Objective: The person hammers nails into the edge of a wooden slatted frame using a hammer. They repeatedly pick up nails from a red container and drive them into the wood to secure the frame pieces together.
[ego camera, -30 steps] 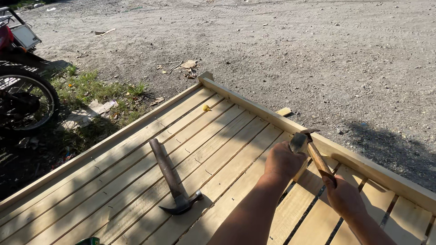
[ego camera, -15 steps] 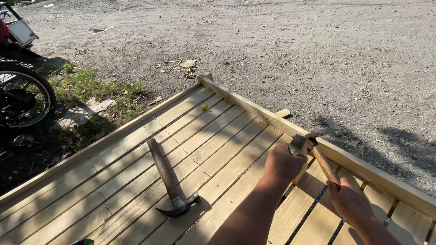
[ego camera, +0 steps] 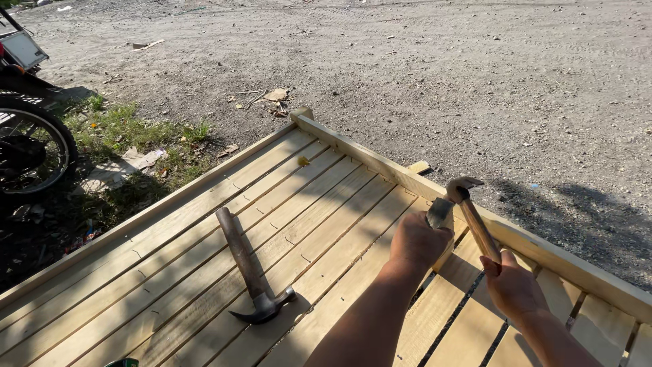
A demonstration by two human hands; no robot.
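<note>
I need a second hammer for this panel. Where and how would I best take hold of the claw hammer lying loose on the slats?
Grip the claw hammer by its wooden handle, around the middle, coming from above. It lies flat on the slatted panel, handle pointing away from you and bare along its length, with the metal head and curved claw at the near end. Both hands are busy with another hammer.

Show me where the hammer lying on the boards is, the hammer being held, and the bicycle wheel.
Lying hammer (ego camera: pixel 239 253): head view, on its wooden handle.
Held hammer (ego camera: pixel 477 228): head view, on its handle above the right hand.
Bicycle wheel (ego camera: pixel 53 129): head view, on the tyre's right side.
</note>
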